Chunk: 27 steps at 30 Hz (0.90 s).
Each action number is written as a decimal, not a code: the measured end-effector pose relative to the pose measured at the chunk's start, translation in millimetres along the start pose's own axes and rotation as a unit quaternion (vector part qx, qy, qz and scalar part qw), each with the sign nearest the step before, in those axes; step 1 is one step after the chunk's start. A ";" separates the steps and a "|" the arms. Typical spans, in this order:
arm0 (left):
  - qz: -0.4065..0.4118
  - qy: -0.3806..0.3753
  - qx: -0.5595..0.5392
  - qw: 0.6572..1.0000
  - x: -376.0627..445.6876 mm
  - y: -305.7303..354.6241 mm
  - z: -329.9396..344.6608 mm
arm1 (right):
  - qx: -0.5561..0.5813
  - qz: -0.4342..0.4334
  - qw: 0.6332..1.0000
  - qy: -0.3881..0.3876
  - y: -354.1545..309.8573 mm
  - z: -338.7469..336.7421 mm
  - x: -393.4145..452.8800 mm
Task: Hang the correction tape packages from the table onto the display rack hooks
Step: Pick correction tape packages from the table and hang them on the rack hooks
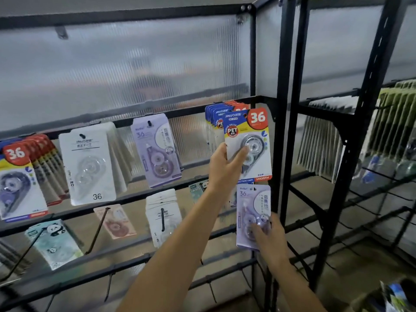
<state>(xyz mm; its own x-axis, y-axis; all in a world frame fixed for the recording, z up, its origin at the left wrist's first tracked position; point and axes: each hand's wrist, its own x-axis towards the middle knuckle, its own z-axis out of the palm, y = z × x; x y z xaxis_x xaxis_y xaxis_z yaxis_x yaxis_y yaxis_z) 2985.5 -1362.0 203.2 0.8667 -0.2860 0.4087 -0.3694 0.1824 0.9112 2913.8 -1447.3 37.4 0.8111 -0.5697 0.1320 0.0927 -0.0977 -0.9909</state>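
Two bare forearms, reaching up from the lower edge toward the black display rack [282, 131]. Left hand [221, 167] raised at the rack's right end, fingers [238, 155] curled over the face of a blue-and-red correction tape package [249, 143], thumb behind the card. Card printed with a red corner badge "36", a yellow band, a round "PET" seal and a red "SMOOTH" strip at the bottom; clear blister showing a grey-and-clear dispenser. Held upright, just in front of a row of matching packages [216, 115] hung on a hook at that end. Right hand [269, 237] lower, fingers gripping the bottom of a lilac package [252, 212] marked "36", upright and just below the first.

Rack contents, upper rail, left to right: a stack of blue-and-red cards [20, 174], a white stack [90, 163] marked "36", one lilac card [155, 149]. Lower rail: a mint panda-print card [54, 242], a pink card [116, 220], a white stack [163, 216].
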 end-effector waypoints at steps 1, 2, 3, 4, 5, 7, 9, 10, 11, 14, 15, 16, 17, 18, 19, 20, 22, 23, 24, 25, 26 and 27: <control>-0.001 0.003 -0.005 1.000 1.1 -0.4 1.0 | -0.003 0.000 1.000 0.001 -0.1 0.0 1.6; -0.004 0.005 -0.007 1.000 2.2 -0.4 1.9 | -0.006 -0.001 1.000 0.002 0.1 0.1 3.2; -0.008 0.007 -0.007 1.000 3.2 -0.6 2.5 | -0.010 -0.002 1.000 0.004 0.8 0.1 4.7; -0.011 0.010 -0.004 1.000 4.0 -0.9 2.8 | -0.014 -0.002 1.000 0.005 1.5 0.3 6.2; -0.012 0.011 -0.002 1.000 5.1 -1.0 2.9 | -0.018 -0.002 1.000 0.005 2.2 0.6 7.7; -0.006 0.009 0.003 1.000 6.5 -1.3 3.5 | -0.025 0.002 1.000 0.001 3.4 2.0 10.7; 0.002 0.006 0.017 1.000 7.8 -3.7 3.7 | -0.030 0.009 1.000 0.000 5.1 3.6 13.4; 0.005 0.003 0.023 1.000 8.4 -4.7 3.6 | -0.030 0.013 0.999 0.000 6.0 4.1 14.5; 0.006 0.001 0.025 1.000 8.9 -5.4 4.1 | -0.027 0.018 0.999 -0.003 6.6 4.5 15.4; 0.002 0.006 0.023 1.000 12.9 -6.6 5.0 | -0.018 0.033 0.999 -0.016 9.7 5.7 17.2; -0.003 0.013 0.022 1.000 14.4 -7.5 5.1 | -0.012 0.038 0.999 -0.016 10.7 5.7 17.6; -0.008 0.021 0.022 1.000 15.4 -8.2 5.2 | -0.004 0.042 0.999 -0.014 11.4 5.8 17.8; -0.015 0.030 0.026 0.999 16.7 -9.2 4.9 | 0.003 0.043 0.999 -0.013 11.8 5.8 17.3; -0.022 0.037 0.036 0.998 18.5 -10.1 4.5 | 0.009 0.041 0.999 -0.014 11.8 5.7 17.1; -0.029 0.042 0.048 0.998 20.5 -10.6 4.2 | 0.011 0.037 0.999 -0.017 12.0 4.9 16.7; -0.039 0.047 0.061 0.996 23.8 -10.0 3.6 | 0.014 0.035 0.999 -0.024 11.9 4.0 16.4; -0.059 0.069 0.131 0.987 33.8 -6.3 1.0 | 0.031 0.035 0.998 -0.038 11.4 2.4 15.1; -0.067 0.079 0.199 0.975 40.3 -4.0 -1.2 | 0.039 0.033 0.998 -0.043 10.9 1.5 14.4; -0.075 0.080 0.273 0.956 47.1 -2.9 -3.8 | 0.040 0.028 0.998 -0.044 10.3 0.8 13.5; -0.084 0.073 0.337 0.935 52.8 -2.2 -6.3 | 0.037 0.021 0.998 -0.046 9.8 -0.1 12.3; -0.091 0.062 0.382 0.917 56.7 -1.5 -8.5 | 0.039 0.018 0.998 -0.049 9.9 -0.9 11.0; -0.097 0.053 0.407 0.907 59.2 -1.5 -10.4 | 0.047 0.019 0.997 -0.058 9.6 -1.7 9.3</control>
<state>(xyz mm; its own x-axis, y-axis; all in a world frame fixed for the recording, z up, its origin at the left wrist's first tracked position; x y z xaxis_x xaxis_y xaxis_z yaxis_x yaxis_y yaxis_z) 3040.9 -1369.4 225.4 0.9531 -0.1387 0.2691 -0.2947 -0.6285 0.7198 2921.3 -1455.0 29.1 0.8763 -0.4720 0.0968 0.1111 0.0023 -0.9938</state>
